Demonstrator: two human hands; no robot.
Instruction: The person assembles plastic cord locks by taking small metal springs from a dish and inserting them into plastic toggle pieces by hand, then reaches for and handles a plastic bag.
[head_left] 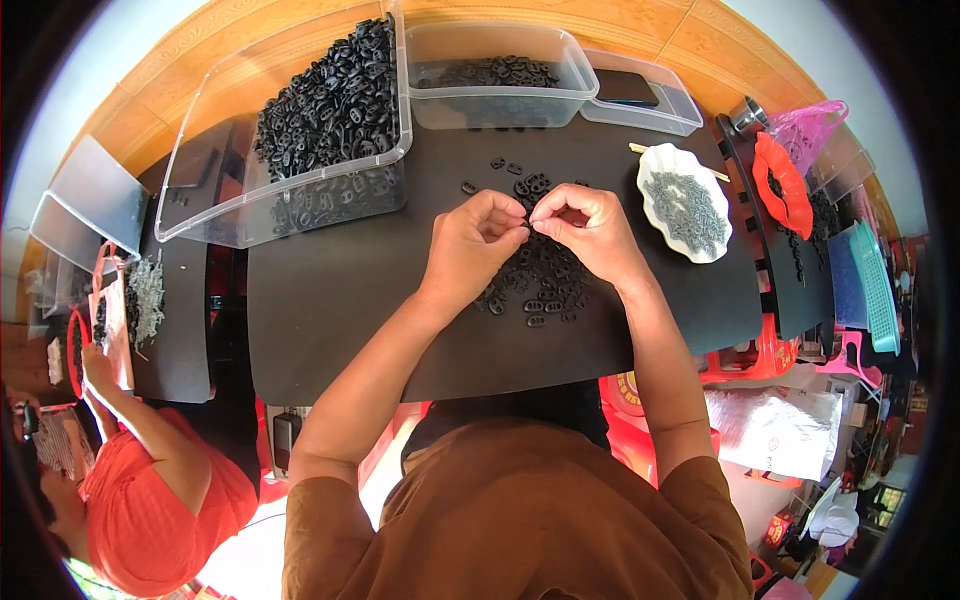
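Observation:
Over the middle of the dark table (330, 320), my left hand (474, 240) and my right hand (590, 230) meet with thumb and forefinger pinched. Between the fingertips is a small black piece, mostly covered by the fingers. Under and around both hands lies a loose pile of small black oval pieces with holes (545, 290), like cord stoppers. A few more lie just beyond my fingers. To the right of my right hand, a white scalloped dish (650, 215) holds many small, greyish, clear bits.
A large clear bin (215, 205) heaped with black pieces stands at the far left. Beside it are a smaller clear bin (500, 108) and a shallow tray (660, 115) holding a dark flat object. A red dish (780, 190) sits at right. A person in red (165, 500) works at left.

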